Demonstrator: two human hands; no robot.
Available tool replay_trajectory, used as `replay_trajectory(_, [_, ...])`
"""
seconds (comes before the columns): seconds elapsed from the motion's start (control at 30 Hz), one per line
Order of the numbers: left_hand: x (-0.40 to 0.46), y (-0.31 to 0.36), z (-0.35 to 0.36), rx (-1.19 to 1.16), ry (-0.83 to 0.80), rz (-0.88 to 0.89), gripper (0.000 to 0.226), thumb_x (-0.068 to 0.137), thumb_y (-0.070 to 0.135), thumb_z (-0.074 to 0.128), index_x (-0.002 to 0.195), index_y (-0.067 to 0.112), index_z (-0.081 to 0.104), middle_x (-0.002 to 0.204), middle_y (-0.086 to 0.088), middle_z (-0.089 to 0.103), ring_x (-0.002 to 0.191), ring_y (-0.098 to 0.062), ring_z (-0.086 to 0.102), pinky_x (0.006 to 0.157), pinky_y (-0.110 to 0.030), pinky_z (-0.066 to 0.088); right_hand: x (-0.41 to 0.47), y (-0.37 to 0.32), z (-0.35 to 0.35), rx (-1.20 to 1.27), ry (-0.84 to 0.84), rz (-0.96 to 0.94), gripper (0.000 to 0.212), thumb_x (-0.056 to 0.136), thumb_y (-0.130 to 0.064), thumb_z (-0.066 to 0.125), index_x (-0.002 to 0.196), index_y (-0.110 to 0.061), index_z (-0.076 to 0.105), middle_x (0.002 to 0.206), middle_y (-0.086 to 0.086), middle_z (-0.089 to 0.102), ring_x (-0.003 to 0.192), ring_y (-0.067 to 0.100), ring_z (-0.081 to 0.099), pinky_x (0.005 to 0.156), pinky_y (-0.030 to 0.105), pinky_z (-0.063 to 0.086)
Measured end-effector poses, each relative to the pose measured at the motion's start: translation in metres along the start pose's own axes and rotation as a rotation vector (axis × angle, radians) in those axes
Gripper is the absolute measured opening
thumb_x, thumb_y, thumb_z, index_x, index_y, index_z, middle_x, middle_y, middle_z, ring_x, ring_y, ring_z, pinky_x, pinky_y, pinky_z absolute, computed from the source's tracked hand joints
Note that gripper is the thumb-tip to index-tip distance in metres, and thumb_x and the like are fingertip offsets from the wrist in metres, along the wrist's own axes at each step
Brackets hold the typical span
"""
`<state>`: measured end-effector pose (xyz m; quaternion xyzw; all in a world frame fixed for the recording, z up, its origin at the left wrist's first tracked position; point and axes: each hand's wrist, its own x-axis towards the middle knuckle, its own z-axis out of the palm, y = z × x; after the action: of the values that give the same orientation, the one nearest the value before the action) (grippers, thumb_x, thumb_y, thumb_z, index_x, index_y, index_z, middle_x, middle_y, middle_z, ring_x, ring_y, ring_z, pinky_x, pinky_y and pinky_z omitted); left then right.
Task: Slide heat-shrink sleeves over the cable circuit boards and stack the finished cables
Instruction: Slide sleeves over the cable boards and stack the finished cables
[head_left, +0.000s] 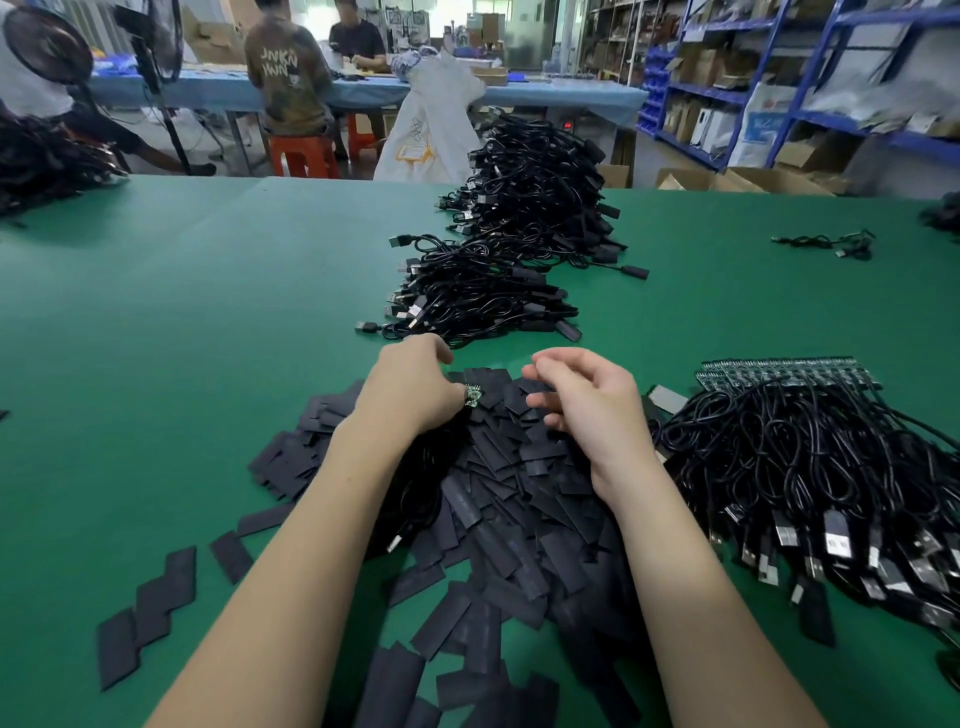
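A heap of flat black heat-shrink sleeves (498, 499) covers the green table (182, 322) in front of me. My left hand (410, 384) grips a cable by its small green circuit board (472, 396), which sticks out past my fingers above the heap; the cable's black cord runs back under my wrist. My right hand (587, 400) hovers just right of the board with fingers curled and apart, nothing clearly in them. Sleeved cables lie stacked in a row (493, 291) beyond my hands. Unsleeved cables with bare boards (810, 457) lie piled at my right.
A taller pile of cables (540, 182) stands farther back, beside a white sack (431, 124). Loose sleeves (150, 613) lie scattered at front left. One stray cable (826, 241) lies at far right. People sit at a blue bench (519, 96) behind; blue shelving (810, 78) stands at right.
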<state>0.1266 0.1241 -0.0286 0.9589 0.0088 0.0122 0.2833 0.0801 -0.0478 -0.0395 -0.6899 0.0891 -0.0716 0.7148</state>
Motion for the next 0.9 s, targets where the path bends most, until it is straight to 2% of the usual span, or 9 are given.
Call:
replay_trajectory(0.1, [0.0,0.002,0.003,0.022,-0.034,-0.011,0.026,0.087,0.035,0.073,0.108,0.02,0.067,0.125,-0.005,0.066,0.107,-0.024,0.062,0.081,-0.028,0.043,-0.002,0.001,0.002,-0.101,-0.03,-0.034,0.008,0.096,-0.024,0.064,0.096,-0.024,0.071,0.086,-0.014,0.078,0.063,0.001,0.064,0.058,0.018,0.046])
replay_trajectory(0.23, [-0.002,0.006,0.001,-0.096,-0.016,-0.025,0.028,0.081,0.032,0.081,0.101,0.022,0.065,0.12,-0.004,0.067,0.094,-0.018,0.061,0.076,-0.027,0.045,-0.003,0.0,0.003,-0.136,-0.053,-0.038,0.006,0.091,-0.023,0.067,0.091,-0.025,0.073,0.086,-0.009,0.078,0.059,-0.001,0.062,0.064,0.021,0.044])
replay_trajectory(0.3, [-0.001,0.008,-0.003,-0.232,-0.047,-0.046,0.027,0.077,0.028,0.085,0.096,0.024,0.066,0.103,-0.004,0.071,0.081,-0.018,0.063,0.071,-0.028,0.051,-0.003,0.0,0.002,-0.143,-0.049,-0.054,0.004,0.088,-0.024,0.071,0.089,-0.025,0.075,0.085,-0.002,0.078,0.061,0.0,0.063,0.064,0.022,0.045])
replay_trajectory(0.37, [-0.002,0.011,-0.007,-0.402,-0.095,-0.059,0.021,0.077,0.021,0.084,0.088,0.026,0.067,0.09,-0.002,0.071,0.064,-0.018,0.055,0.063,-0.025,0.047,-0.003,0.001,0.002,-0.154,-0.04,-0.069,0.002,0.087,-0.026,0.075,0.088,-0.027,0.076,0.084,0.002,0.077,0.068,0.003,0.065,0.065,0.024,0.049])
replay_trajectory(0.47, [-0.006,0.014,-0.013,-0.698,-0.23,-0.058,0.018,0.081,0.009,0.079,0.074,0.022,0.07,0.069,-0.001,0.06,0.056,-0.014,0.044,0.056,-0.022,0.039,-0.004,0.0,0.004,-0.115,-0.061,-0.046,0.009,0.085,-0.026,0.081,0.093,-0.024,0.077,0.08,-0.003,0.078,0.071,0.006,0.068,0.06,0.021,0.05])
replay_trajectory(0.53, [-0.008,0.013,-0.016,-0.868,-0.364,-0.033,0.023,0.087,0.007,0.074,0.071,0.022,0.069,0.065,0.004,0.063,0.047,-0.007,0.048,0.048,-0.015,0.042,-0.005,-0.003,0.005,-0.006,-0.094,0.012,0.014,0.084,-0.02,0.083,0.095,-0.019,0.076,0.077,-0.005,0.078,0.068,0.005,0.07,0.055,0.017,0.05])
replay_trajectory(0.7, [-0.01,0.011,-0.015,-0.994,-0.501,-0.006,0.003,0.092,0.014,0.069,0.093,0.015,0.072,0.087,0.0,0.073,0.063,-0.008,0.068,0.057,-0.016,0.052,-0.006,-0.009,0.005,0.234,-0.146,0.174,0.016,0.081,-0.011,0.084,0.095,-0.011,0.076,0.085,0.003,0.078,0.073,0.013,0.073,0.061,0.017,0.056])
replay_trajectory(0.8, [-0.009,0.009,-0.014,-0.991,-0.506,-0.011,0.014,0.092,0.015,0.068,0.104,0.009,0.074,0.094,-0.004,0.074,0.07,-0.012,0.07,0.063,-0.019,0.055,-0.008,-0.011,0.004,0.278,-0.182,0.213,0.01,0.078,-0.013,0.085,0.087,-0.014,0.08,0.087,0.006,0.078,0.076,0.015,0.074,0.065,0.02,0.058])
replay_trajectory(0.9, [-0.008,0.006,-0.017,-0.94,-0.516,-0.008,0.021,0.083,0.02,0.072,0.103,0.012,0.076,0.101,-0.005,0.074,0.076,-0.01,0.069,0.068,-0.02,0.056,-0.01,-0.013,0.006,0.296,-0.216,0.243,0.006,0.073,-0.018,0.088,0.075,-0.018,0.083,0.084,0.003,0.078,0.072,0.012,0.073,0.065,0.019,0.057])
